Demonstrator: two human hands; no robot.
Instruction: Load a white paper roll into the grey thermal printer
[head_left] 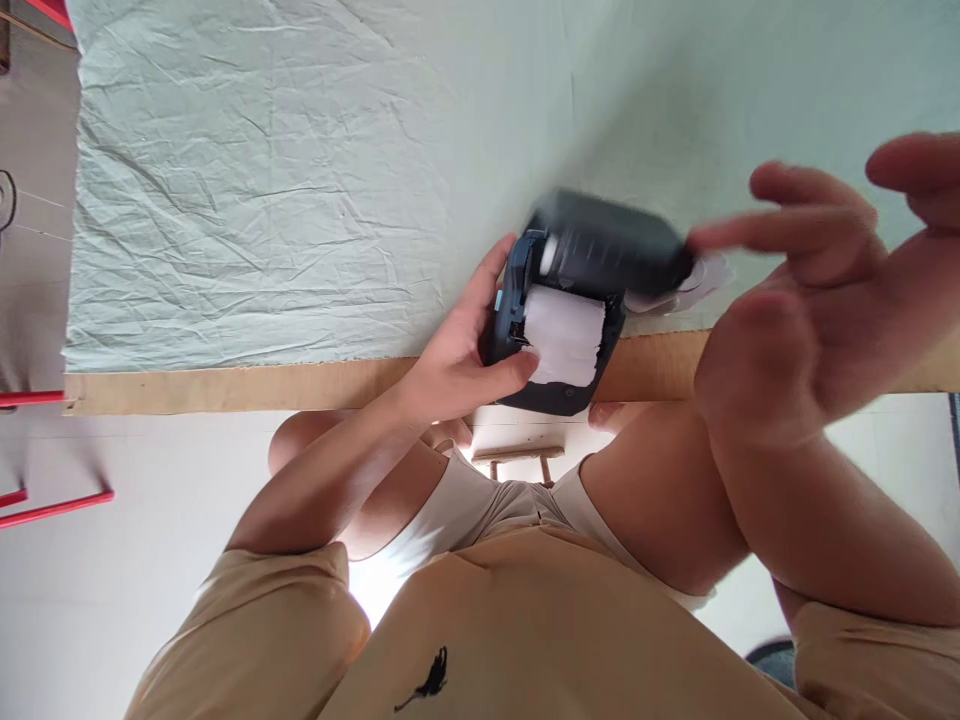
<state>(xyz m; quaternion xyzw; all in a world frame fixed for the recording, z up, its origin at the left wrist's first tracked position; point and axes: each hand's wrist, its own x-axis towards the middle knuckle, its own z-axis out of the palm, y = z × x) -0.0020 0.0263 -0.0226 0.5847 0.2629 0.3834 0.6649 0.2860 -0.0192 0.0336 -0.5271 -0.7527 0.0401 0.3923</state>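
A small dark label printer [551, 398] is tilted at the table's front edge, its blurred black lid [615, 240] swung up. Inside it lies a white paper roll [566, 335]. My left hand [469, 350] grips the printer's left side, with the thumb reaching over onto the roll. My right hand [832, 270] is raised at the right with its fingers spread, one fingertip close to the lid's right corner; whether it touches cannot be made out. Behind that corner a piece of whitish, clear material [701, 285] shows, partly hidden.
A pale green wrinkled cloth [262, 200] covers the table, whose wooden front edge [240, 390] runs across in front of my legs. Red metal bars [60, 508] show at the left. A small wooden stool or rung [517, 454] stands below the table.
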